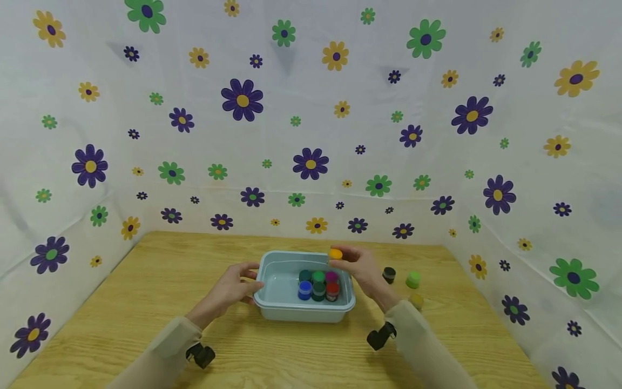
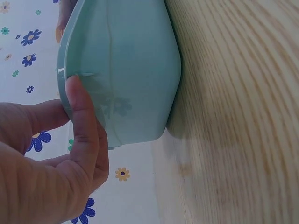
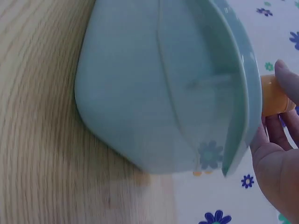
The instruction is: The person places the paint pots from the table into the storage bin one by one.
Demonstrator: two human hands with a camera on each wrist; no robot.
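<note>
A light blue plastic tub (image 1: 306, 314) stands on the wooden table. Inside, toward its right half, several small paint jars are grouped, among them a blue jar (image 1: 304, 290), a red jar (image 1: 332, 292) and a magenta jar (image 1: 331, 277). My left hand (image 1: 232, 287) grips the tub's left rim, thumb and fingers on either side in the left wrist view. Over the tub's back right rim, my right hand (image 1: 362, 270) pinches an orange paint jar (image 1: 335, 254). The right wrist view shows this jar partly behind the rim.
Right of the tub on the table are a dark jar (image 1: 389, 275), a light green jar (image 1: 413, 279) and a yellow jar (image 1: 416, 300), the last close to the right forearm. A flower-print white cloth (image 1: 311, 129) surrounds the table at the back and sides.
</note>
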